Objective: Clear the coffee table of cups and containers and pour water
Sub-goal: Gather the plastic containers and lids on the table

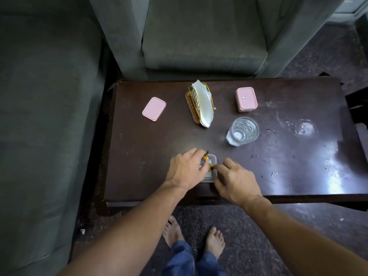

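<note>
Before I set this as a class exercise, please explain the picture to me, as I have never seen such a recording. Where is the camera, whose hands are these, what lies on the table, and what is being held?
There is no machine here. A person wears one wide-angle camera on the head, looking forward and down, so the view is their own, down to the bare feet. The left hand and right hand meet at a small clear container near the front edge of a dark coffee table. Their fingertips seem to pinch small yellow-and-black pieces there, too small to identify. Farther back are a loose pink lid, a napkin holder with white napkins, a closed pink container and a clear glass. Wet marks shine on the right.
</note>
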A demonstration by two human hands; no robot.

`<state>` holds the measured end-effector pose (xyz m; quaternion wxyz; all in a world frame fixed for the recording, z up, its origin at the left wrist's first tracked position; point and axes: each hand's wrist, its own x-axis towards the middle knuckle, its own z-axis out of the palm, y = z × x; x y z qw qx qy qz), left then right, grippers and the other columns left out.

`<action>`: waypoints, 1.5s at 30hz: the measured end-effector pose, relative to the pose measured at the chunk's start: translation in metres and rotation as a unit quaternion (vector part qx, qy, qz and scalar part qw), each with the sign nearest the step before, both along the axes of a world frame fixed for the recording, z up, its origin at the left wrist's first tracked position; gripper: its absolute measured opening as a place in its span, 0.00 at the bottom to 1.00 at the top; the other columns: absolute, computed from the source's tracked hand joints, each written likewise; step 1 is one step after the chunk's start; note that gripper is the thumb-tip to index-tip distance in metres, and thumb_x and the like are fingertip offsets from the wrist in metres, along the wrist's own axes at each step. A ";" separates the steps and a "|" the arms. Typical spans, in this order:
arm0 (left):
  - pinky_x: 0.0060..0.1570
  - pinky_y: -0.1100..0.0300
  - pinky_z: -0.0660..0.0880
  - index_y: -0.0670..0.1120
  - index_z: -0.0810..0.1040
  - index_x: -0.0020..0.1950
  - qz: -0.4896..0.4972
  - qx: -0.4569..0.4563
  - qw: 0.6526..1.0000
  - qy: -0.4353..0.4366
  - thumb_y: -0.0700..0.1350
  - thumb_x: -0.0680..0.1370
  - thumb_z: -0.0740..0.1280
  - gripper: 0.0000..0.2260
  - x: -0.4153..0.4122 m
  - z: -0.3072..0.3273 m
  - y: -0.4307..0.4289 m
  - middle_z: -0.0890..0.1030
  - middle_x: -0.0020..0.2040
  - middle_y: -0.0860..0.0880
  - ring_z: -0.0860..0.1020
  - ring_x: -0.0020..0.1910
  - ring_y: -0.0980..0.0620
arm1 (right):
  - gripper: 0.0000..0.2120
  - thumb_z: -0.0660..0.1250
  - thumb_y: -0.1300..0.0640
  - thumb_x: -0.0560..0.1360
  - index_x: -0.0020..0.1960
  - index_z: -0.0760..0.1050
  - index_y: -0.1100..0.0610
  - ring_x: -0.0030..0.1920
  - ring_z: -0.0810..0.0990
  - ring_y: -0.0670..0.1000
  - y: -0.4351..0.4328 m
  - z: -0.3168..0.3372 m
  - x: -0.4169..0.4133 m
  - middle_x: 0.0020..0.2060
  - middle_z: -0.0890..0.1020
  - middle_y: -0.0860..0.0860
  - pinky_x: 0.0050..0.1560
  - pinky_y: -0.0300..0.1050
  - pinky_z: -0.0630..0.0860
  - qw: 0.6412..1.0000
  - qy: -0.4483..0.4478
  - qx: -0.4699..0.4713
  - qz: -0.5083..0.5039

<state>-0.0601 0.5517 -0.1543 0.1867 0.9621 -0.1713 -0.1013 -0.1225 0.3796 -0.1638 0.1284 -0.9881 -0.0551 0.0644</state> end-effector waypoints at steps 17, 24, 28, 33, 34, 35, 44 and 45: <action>0.53 0.44 0.77 0.49 0.78 0.67 0.301 -0.021 0.953 -0.020 0.50 0.82 0.67 0.14 0.075 -0.012 0.054 0.76 0.63 0.44 0.81 0.56 0.37 | 0.08 0.72 0.56 0.75 0.53 0.83 0.52 0.43 0.81 0.55 0.033 0.002 0.052 0.44 0.78 0.50 0.28 0.47 0.76 0.995 -0.038 0.078 -0.041; 0.59 0.45 0.76 0.49 0.72 0.74 0.340 0.004 0.939 0.053 0.53 0.79 0.72 0.24 0.147 -0.032 0.077 0.73 0.72 0.44 0.80 0.62 0.36 | 0.08 0.68 0.53 0.77 0.54 0.83 0.53 0.47 0.82 0.58 0.089 0.002 0.139 0.48 0.79 0.51 0.38 0.48 0.77 0.993 -0.053 0.093 -0.046; 0.59 0.46 0.77 0.47 0.73 0.72 0.338 0.032 0.938 0.065 0.57 0.77 0.74 0.27 0.164 -0.045 0.082 0.72 0.70 0.43 0.81 0.61 0.36 | 0.10 0.67 0.53 0.78 0.56 0.84 0.54 0.48 0.82 0.58 0.102 -0.003 0.163 0.49 0.80 0.52 0.40 0.49 0.77 0.993 -0.051 0.095 -0.046; 0.56 0.47 0.78 0.50 0.76 0.70 0.336 -0.007 0.941 0.047 0.62 0.74 0.73 0.28 0.166 -0.046 0.087 0.76 0.65 0.44 0.81 0.59 0.37 | 0.13 0.67 0.53 0.78 0.61 0.82 0.51 0.52 0.82 0.57 0.108 -0.013 0.165 0.53 0.80 0.50 0.44 0.51 0.79 0.988 -0.032 0.128 -0.084; 0.58 0.47 0.78 0.51 0.76 0.71 0.341 -0.046 0.938 0.046 0.64 0.73 0.73 0.31 0.162 -0.044 0.086 0.78 0.64 0.46 0.81 0.60 0.39 | 0.16 0.68 0.53 0.77 0.64 0.80 0.51 0.54 0.81 0.57 0.108 -0.015 0.164 0.55 0.79 0.50 0.46 0.51 0.79 0.984 -0.027 0.144 -0.099; 0.61 0.48 0.77 0.53 0.74 0.74 0.346 -0.097 0.932 0.054 0.66 0.71 0.72 0.34 0.157 -0.041 0.085 0.79 0.62 0.50 0.80 0.62 0.44 | 0.22 0.69 0.51 0.75 0.69 0.76 0.50 0.58 0.80 0.55 0.107 -0.017 0.162 0.58 0.78 0.49 0.49 0.51 0.79 0.982 -0.021 0.156 -0.104; 0.22 0.66 0.60 0.44 0.84 0.44 0.287 -0.422 0.793 0.332 0.62 0.70 0.73 0.20 0.126 -0.001 0.050 0.74 0.29 0.55 0.67 0.23 0.59 | 0.63 0.78 0.32 0.61 0.83 0.45 0.45 0.77 0.63 0.47 0.075 0.006 0.153 0.79 0.63 0.46 0.71 0.42 0.67 0.952 -0.008 0.289 -0.104; 0.23 0.64 0.57 0.40 0.84 0.47 0.281 -0.420 0.791 0.346 0.62 0.69 0.73 0.25 0.121 0.005 0.048 0.71 0.30 0.52 0.65 0.23 0.57 | 0.61 0.77 0.31 0.61 0.83 0.47 0.44 0.76 0.64 0.45 0.070 0.009 0.149 0.78 0.65 0.45 0.69 0.40 0.66 0.951 -0.013 0.290 -0.103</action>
